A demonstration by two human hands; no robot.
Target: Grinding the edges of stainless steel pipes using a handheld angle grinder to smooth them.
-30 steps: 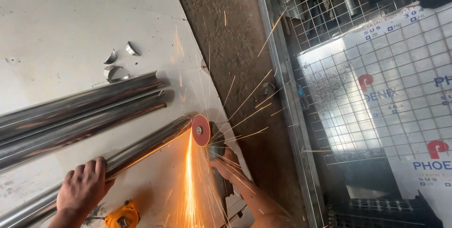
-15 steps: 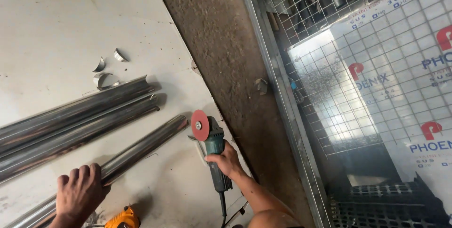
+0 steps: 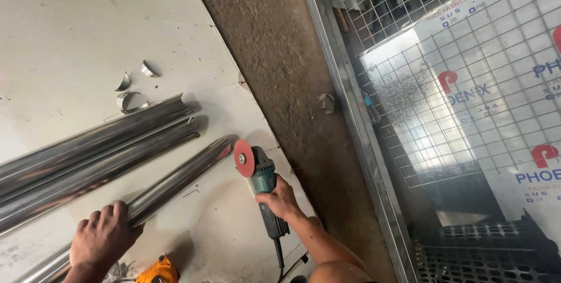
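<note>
1. Your left hand (image 3: pixel 104 233) is wrapped over the steel pipe (image 3: pixel 175 179) lying on the pale floor sheet (image 3: pixel 70 20).
2. Your right hand (image 3: pixel 281 199) is clamped on the green angle grinder (image 3: pixel 261 185), its red disc (image 3: pixel 243 158) just beside the pipe's end.

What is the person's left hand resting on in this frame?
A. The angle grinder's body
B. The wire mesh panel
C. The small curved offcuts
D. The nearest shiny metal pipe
D: the left hand lies with its fingers curled over the nearest shiny metal pipe, while the right hand holds the angle grinder beside the pipe's end.
</note>
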